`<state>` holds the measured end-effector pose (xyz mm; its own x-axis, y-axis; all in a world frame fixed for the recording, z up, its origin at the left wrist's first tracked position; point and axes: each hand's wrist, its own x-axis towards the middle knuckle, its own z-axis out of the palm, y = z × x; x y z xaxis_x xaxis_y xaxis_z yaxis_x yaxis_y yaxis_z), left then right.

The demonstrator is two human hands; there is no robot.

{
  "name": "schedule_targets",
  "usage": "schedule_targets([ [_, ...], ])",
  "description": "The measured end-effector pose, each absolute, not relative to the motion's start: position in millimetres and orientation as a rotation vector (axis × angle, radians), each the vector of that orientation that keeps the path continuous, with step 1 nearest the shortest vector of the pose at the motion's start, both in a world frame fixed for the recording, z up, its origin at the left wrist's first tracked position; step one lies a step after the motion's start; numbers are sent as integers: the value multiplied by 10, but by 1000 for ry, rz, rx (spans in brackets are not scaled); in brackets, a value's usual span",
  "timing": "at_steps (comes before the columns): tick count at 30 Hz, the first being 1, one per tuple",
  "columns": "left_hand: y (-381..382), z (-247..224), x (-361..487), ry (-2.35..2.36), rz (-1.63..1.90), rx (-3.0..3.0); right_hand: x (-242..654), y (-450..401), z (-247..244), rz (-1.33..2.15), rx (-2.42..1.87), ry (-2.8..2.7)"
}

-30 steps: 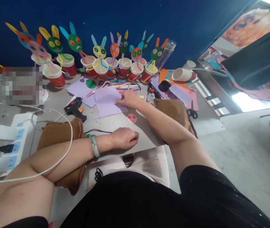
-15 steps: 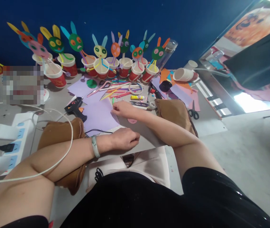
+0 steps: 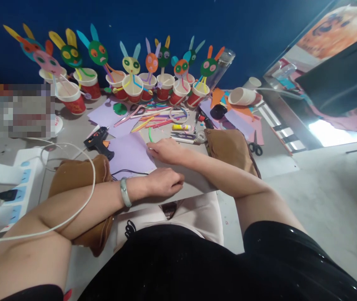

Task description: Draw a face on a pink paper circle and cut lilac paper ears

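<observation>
My right hand (image 3: 167, 151) lies palm down by the right edge of a sheet of purple paper (image 3: 128, 148). Its forefinger is stretched towards that edge, the other fingers are partly hidden, and no held object shows. Just beyond the fingertips is a short green fuzzy stem (image 3: 150, 134). Closer to my body, my left hand (image 3: 165, 182) rests at the table's edge with its fingers curled in; I see nothing in them. A pale jade bangle (image 3: 126, 192) circles the left wrist. A black glue gun (image 3: 98, 143) lies left of the purple sheet.
Paper cups with rabbit-faced figures (image 3: 133, 88) line the blue wall. Coloured stems (image 3: 156, 115), a yellow glue stick (image 3: 181, 127), thread snips (image 3: 183, 136) and black scissors (image 3: 255, 147) lie around. A white cable (image 3: 94, 175) loops over my left forearm beside a power strip (image 3: 24, 179).
My right hand has shifted slightly down and its forefinger is straighter. The small pink disc beside my right forearm is now hidden. My left hand stays in place.
</observation>
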<state>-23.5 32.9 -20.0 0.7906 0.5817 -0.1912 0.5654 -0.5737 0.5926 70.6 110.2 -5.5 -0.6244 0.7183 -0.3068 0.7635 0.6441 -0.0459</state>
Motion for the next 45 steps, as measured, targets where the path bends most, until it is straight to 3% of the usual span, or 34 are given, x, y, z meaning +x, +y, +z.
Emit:
schedule_targets([
  [8,330,-164,-240,856,-25,2326,832,1257,-136,-9,1235,2598],
  [20,340,-216,-251,856,8,2304,1373,1108,-92,-97,1599,2716],
  [31,336,-255,-250,844,26,2295,2305,581,-163,279,2216,2145],
  [39,345,-273,-266,856,30,2287,2743,594,-92,212,2531,1846],
  [45,341,-276,-265,859,10,2288,3105,552,-13,239,3008,1798],
])
